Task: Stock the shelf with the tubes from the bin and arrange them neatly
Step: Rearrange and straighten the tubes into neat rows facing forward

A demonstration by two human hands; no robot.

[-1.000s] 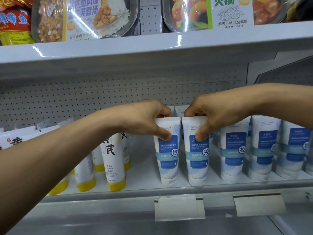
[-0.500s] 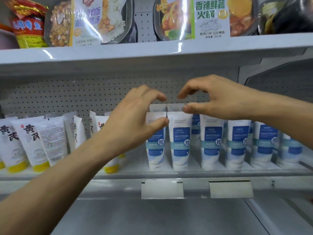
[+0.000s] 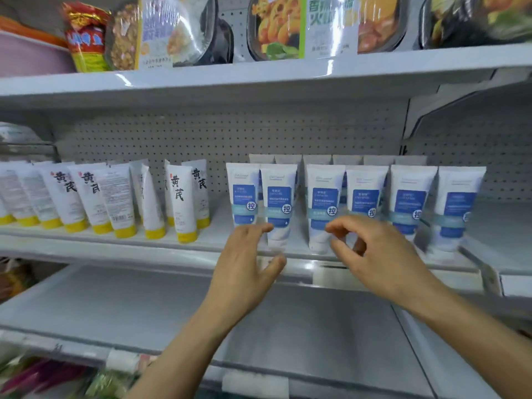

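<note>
Blue tubes (image 3: 325, 203) stand in a tidy front row on the shelf (image 3: 115, 246), with more behind. The left hand (image 3: 247, 272) and right hand (image 3: 374, 254) hover just before them, fingers loose, holding nothing. The yellow-capped tubes (image 3: 181, 203) lean unevenly and probably need straightening. The bin is out of view.

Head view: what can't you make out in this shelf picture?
- Bin: outside the head view, so how many tubes remain is unknown.
- Back-row tubes: only top edges show; the front row hides the rest.
- Lower ends of some front tubes: behind the left hand and right hand.
- Small label print: too small and blurred to read.
</note>
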